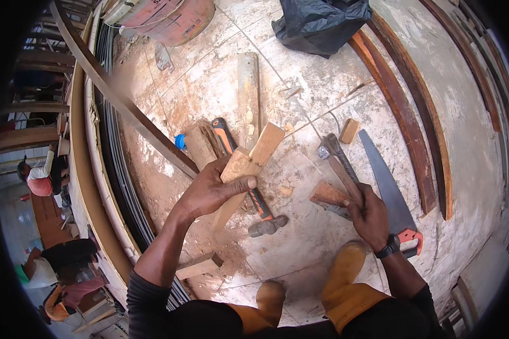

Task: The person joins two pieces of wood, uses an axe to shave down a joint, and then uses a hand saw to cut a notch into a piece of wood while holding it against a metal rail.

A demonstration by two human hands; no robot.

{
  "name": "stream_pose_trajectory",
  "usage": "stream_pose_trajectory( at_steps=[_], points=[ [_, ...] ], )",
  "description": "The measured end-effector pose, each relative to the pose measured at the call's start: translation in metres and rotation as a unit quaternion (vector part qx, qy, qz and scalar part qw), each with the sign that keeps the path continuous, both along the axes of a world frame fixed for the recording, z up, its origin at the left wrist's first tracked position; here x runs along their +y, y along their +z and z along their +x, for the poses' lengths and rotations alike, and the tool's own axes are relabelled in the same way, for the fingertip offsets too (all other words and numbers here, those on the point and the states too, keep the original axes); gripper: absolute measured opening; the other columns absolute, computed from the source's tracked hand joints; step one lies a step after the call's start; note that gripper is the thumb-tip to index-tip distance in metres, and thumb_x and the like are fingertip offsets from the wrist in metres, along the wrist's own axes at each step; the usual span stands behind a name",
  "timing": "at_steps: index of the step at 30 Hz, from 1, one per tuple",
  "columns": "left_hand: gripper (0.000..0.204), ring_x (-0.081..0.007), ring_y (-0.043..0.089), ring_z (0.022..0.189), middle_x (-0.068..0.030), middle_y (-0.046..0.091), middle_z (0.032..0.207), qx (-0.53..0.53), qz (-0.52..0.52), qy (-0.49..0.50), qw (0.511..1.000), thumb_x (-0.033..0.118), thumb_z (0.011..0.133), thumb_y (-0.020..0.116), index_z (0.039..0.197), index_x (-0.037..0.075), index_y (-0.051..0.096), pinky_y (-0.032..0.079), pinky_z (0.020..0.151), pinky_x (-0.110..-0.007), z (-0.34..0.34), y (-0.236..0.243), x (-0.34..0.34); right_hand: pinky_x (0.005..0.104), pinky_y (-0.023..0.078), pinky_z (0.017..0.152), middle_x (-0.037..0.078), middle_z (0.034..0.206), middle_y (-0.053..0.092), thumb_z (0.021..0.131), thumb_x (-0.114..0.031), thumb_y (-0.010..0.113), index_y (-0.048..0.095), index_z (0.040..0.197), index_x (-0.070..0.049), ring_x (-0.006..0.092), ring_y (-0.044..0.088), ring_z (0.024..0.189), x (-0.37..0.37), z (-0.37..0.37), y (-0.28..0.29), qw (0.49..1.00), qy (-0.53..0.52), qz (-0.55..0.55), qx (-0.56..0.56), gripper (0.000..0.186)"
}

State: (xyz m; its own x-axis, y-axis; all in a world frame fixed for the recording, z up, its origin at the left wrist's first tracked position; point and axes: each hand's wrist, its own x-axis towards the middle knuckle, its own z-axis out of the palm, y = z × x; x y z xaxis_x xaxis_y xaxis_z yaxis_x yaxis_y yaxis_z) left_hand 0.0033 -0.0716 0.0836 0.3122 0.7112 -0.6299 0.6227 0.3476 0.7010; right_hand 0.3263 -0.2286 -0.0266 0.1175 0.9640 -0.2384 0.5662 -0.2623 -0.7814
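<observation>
My left hand [212, 189] grips a pale wooden stick [236, 179] that has a short pale block [267, 143] set across its far end. My right hand [369, 213] is closed around the wooden handle of a hammer [338, 161], whose metal head points away from me. A small reddish wood block [328, 194] lies right under that hand. Between my hands, a second hammer with an orange and black handle [240, 169] lies on the floor, partly hidden under the stick.
A hand saw [387, 186] with a red handle lies right of my right hand. Long planks [413, 113] curve along the right. A dark bag [319, 22] and a red bucket [172, 17] sit at the back. People sit far left. My yellow boots [345, 277] are below.
</observation>
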Motion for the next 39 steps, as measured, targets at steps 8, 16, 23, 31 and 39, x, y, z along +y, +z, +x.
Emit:
stream_pose_trajectory(
  at_steps=[8,16,23,31,39],
  points=[
    [0.070,-0.0196,0.058,0.118,-0.0147,0.064,0.128,-0.067,-0.062,-0.052,0.994,0.042,0.091,0.071,0.141,-0.004,0.051,0.042,0.105,-0.033,-0.019,0.085,-0.056,0.0454,0.048,0.096,0.022,0.128,0.056,0.083,-0.014,0.074,0.051,0.136,-0.004,0.0383,0.056,0.117,-0.008,-0.014,0.036,0.979,0.136,0.117,-0.099,0.059],
    [0.059,-0.0228,0.053,0.127,-0.0155,0.056,0.139,-0.115,-0.114,-0.125,0.979,0.033,0.100,0.054,0.144,-0.005,0.048,0.038,0.109,-0.032,-0.027,0.101,-0.084,0.0457,0.044,0.102,0.017,0.137,0.052,0.078,-0.026,0.082,0.049,0.141,-0.005,0.0351,0.052,0.121,0.030,-0.057,0.187,0.892,0.340,0.296,-0.022,0.075],
    [0.032,-0.0299,0.049,0.135,-0.0170,0.053,0.144,-0.150,0.009,-0.297,0.943,0.004,0.100,0.050,0.131,0.004,0.056,0.037,0.113,-0.038,-0.012,0.104,-0.085,0.0428,0.047,0.093,0.012,0.112,0.064,0.079,-0.025,0.082,0.059,0.122,-0.005,0.0314,0.059,0.109,0.006,-0.042,0.182,0.888,0.360,0.284,0.042,0.052],
    [0.034,-0.0275,0.050,0.130,-0.0165,0.050,0.147,-0.162,-0.056,-0.288,0.942,0.011,0.104,0.047,0.137,0.004,0.054,0.037,0.110,-0.034,0.010,0.095,-0.086,0.0419,0.052,0.082,0.011,0.105,0.064,0.074,-0.023,0.087,0.060,0.110,-0.006,0.0319,0.063,0.096,-0.018,-0.013,0.180,0.909,0.284,0.291,0.096,0.048],
    [0.069,-0.0221,0.046,0.131,-0.0162,0.052,0.143,-0.085,-0.157,-0.203,0.963,0.049,0.102,0.048,0.145,-0.005,0.045,0.035,0.110,-0.032,0.038,0.123,-0.088,0.0367,0.055,0.080,0.009,0.106,0.068,0.065,-0.022,0.095,0.059,0.104,-0.011,0.0264,0.068,0.099,-0.021,-0.003,0.179,0.910,0.245,0.313,0.120,0.054]
  ],
)
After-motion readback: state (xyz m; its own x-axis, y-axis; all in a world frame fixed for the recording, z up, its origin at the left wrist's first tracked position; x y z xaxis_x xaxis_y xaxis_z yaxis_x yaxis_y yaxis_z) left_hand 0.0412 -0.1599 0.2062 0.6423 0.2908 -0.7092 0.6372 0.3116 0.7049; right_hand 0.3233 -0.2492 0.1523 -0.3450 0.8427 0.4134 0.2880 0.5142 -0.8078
